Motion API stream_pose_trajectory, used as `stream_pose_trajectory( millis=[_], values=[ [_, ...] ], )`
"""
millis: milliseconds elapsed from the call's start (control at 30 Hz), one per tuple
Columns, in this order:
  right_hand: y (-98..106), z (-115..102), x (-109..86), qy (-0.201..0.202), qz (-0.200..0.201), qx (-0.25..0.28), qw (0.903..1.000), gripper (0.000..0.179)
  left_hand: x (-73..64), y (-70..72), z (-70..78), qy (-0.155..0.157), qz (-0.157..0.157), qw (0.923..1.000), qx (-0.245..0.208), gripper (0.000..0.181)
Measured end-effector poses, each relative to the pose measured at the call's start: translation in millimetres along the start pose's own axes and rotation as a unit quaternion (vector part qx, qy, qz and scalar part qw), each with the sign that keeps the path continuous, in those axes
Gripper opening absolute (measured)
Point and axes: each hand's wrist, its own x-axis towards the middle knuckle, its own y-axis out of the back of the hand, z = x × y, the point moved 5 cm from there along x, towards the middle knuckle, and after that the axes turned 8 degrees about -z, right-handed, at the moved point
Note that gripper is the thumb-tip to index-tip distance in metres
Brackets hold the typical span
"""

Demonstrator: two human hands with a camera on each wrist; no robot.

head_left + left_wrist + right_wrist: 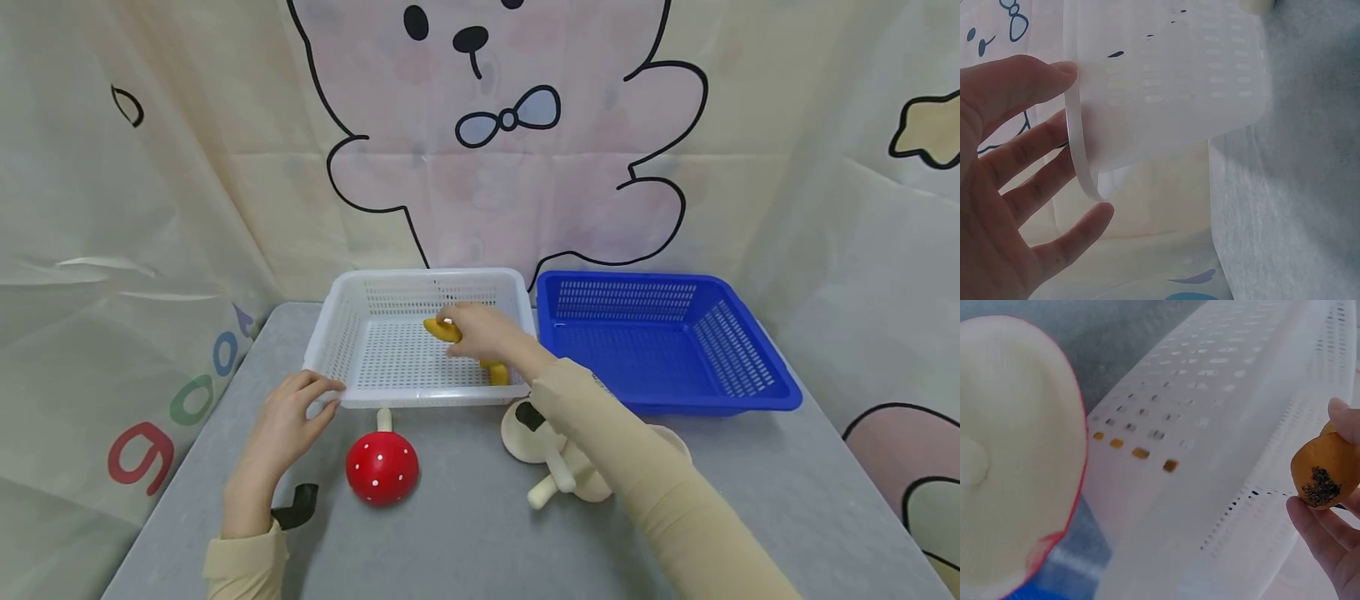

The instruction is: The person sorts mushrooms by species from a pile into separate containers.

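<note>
My right hand (483, 333) reaches over the white basket (420, 399). Between thumb and fingers it holds a yellow toy piece (442, 330); the right wrist view shows a dark speckled patch on the rounded end of that yellow piece (1319, 469). Another yellow piece (498, 373) lies in the basket's front right corner, partly hidden by the hand. At the front left corner my left hand (288, 421) grips the basket rim, its thumb (1054, 81) on the near side and fingers (1038, 147) passing behind the lip.
A blue basket (622, 342) stands to the right of the white one. In front sits a red toy mushroom (382, 468) with white dots. Several toy mushrooms lie with pale undersides (517, 437) up beneath my right forearm. A printed curtain (262, 208) hangs behind the grey table (450, 542).
</note>
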Motion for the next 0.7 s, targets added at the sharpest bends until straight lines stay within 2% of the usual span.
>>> stream_pose_trajectory(
  millis=[267, 433, 533, 700],
  values=[
    [-15, 1, 15.9, -0.015, -0.008, 0.003, 0.9998, 0.054, -2.2, -3.1, 1.5, 0.023, -0.018, 0.9995, -0.011, 0.027],
    [-22, 4, 24.3, -0.025, -0.019, -0.001, 0.9995, 0.053, -3.1, -3.1, 1.3, 0.024, -0.012, 0.9996, -0.012, 0.027],
    [-23, 4, 24.9, -0.030, -0.025, -0.003, 0.9992, 0.053, -2.9, -2.0, 1.5, 0.022, -0.011, 0.9996, -0.010, 0.027],
    [-22, 7, 20.2, -0.062, -0.022, 0.008, 0.9978, 0.058, -2.3, -1.4, 2.0, 0.024, -0.019, 0.9995, -0.008, 0.027]
  ],
)
